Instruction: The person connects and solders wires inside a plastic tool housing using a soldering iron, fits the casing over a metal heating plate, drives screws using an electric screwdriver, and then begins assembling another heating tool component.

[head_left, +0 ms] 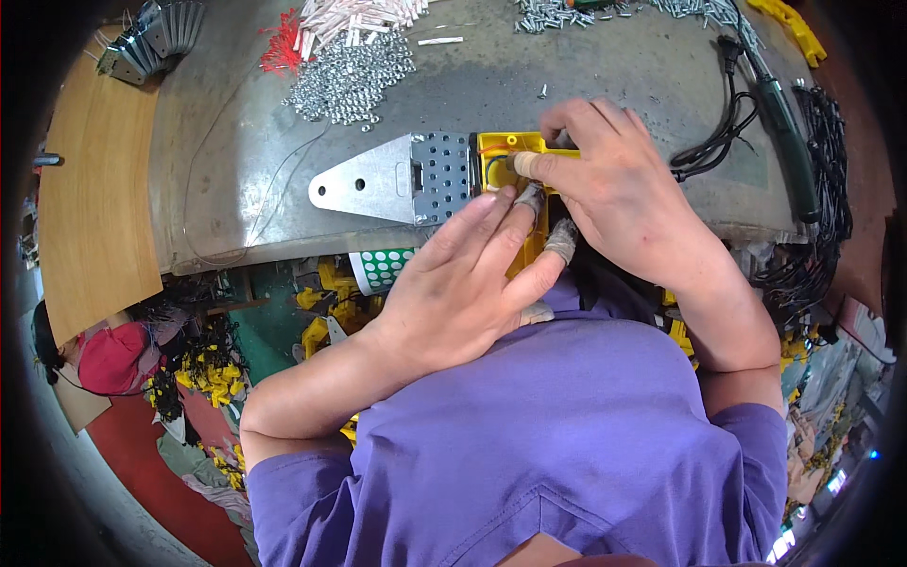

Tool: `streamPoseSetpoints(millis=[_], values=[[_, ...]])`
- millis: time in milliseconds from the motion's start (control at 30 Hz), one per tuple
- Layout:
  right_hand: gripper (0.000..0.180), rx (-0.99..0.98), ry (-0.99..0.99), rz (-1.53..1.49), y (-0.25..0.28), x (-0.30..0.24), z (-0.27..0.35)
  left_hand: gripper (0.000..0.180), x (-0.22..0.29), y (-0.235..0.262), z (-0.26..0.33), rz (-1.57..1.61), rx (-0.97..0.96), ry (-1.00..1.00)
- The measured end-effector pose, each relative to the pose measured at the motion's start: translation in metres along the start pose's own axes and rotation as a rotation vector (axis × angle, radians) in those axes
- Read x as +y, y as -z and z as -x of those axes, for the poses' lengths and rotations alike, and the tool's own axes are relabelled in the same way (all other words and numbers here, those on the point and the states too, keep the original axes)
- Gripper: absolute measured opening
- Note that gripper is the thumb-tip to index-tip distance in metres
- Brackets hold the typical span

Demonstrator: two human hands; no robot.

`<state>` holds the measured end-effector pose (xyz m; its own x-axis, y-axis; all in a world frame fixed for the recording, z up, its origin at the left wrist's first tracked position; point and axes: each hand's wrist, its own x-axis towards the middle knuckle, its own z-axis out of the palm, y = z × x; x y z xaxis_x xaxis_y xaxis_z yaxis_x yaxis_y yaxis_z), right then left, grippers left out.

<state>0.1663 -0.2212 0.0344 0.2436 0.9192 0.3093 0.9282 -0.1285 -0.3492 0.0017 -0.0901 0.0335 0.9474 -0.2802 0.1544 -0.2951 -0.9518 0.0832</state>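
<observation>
A yellow plastic housing (501, 151) lies at the near edge of a grey metal workbench (236, 142), joined to a flat silver metal blade with a perforated base (397, 180). My left hand (463, 283) rests flat over the housing's near end, fingers pressing it down. My right hand (614, 180) curls over the housing's far right side, its taped fingertips pinching at something inside; what they hold is hidden. Several fingertips on both hands wear tape.
A heap of small silver nuts (350, 76), white and red tubes (350, 19) and screws (548, 14) lie at the back. A black cable and a dark green tool (784, 123) sit right. Stacked metal blades (151, 38) lie far left. Yellow parts (213, 373) fill the floor below.
</observation>
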Motion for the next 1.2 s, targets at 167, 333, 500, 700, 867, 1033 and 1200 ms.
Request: streamPoseSetpoints(millis=[167, 333, 500, 700, 867, 1033, 1200], values=[[0.023, 0.035, -0.078, -0.191, -0.004, 0.000, 0.003, 0.036, 0.003, 0.006, 0.000, 0.033, -0.083, -0.016], [0.031, -0.172, -0.127, -0.177, 0.000, 0.013, -0.004, 0.035, -0.002, 0.000, -0.009, -0.017, -0.073, -0.050], [0.031, -0.178, -0.014, -0.221, 0.014, 0.025, -0.011, 0.045, -0.003, -0.002, -0.011, -0.007, -0.086, -0.022], [0.030, 0.247, -0.438, 0.242, 0.103, 0.190, -0.067, 0.043, -0.006, 0.004, -0.014, 0.003, -0.126, 0.005], [0.028, 0.107, -0.771, 0.396, 0.117, 0.319, -0.079, 0.040, -0.008, 0.009, -0.022, 0.005, -0.152, -0.016], [0.029, 0.145, -0.415, 0.526, 0.112, 0.348, -0.085, 0.039, -0.009, 0.007, -0.017, 0.008, -0.145, -0.052], [0.026, 0.138, -0.122, 0.424, 0.149, 0.248, -0.098, 0.037, -0.003, 0.007, -0.012, 0.066, -0.144, 0.039]])
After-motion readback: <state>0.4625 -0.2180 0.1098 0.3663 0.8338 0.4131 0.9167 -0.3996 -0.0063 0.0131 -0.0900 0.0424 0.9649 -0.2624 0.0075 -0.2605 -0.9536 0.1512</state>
